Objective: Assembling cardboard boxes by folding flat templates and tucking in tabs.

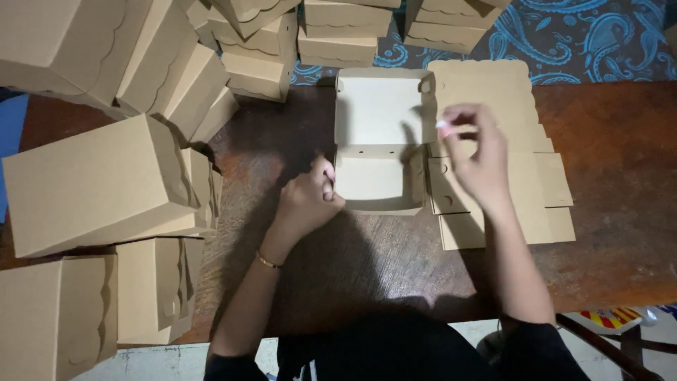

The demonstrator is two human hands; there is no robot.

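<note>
A half-folded brown cardboard box (pixel 377 144) lies open on the dark wooden table (pixel 620 233), its pale inside facing up and its lid standing at the back. My left hand (pixel 307 201) is curled at the box's front left corner, pressing on the side wall. My right hand (pixel 476 155) hovers just right of the box, fingers pinched near the lid's right flap, over a stack of flat unfolded box blanks (pixel 543 190).
Several finished closed brown boxes (pixel 99 183) are piled along the left side and across the back (pixel 338 35) of the table. A blue patterned cloth (pixel 585 35) shows behind the table at the upper right. The table's near edge runs just above my lap.
</note>
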